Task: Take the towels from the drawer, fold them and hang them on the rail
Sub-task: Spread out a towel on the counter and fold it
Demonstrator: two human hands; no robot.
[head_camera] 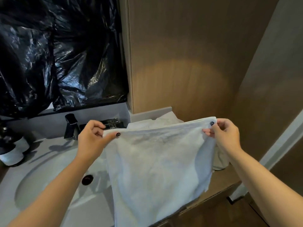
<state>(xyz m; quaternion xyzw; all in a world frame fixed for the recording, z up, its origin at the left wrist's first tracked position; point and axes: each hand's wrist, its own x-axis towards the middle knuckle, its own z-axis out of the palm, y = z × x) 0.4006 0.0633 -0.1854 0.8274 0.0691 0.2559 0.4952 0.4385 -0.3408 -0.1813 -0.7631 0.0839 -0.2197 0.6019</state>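
A white towel point(157, 163) hangs spread in front of me over the vanity's right side. My left hand point(93, 138) pinches its top left corner between thumb and fingers. My right hand point(224, 133) pinches the top right corner, a little higher. The towel's lower edge drops past the counter front. More white cloth point(164, 120) lies heaped behind it on the counter, and a folded pale towel point(220, 161) shows under my right wrist. No rail or drawer is in view.
A grey sink point(49, 181) with a dark drain point(87, 179) fills the lower left, behind it a black tap point(70, 126). Two bottles point(11, 149) stand at the far left. Black plastic sheeting point(57, 51) covers the mirror. A wooden wall panel point(188, 63) rises behind.
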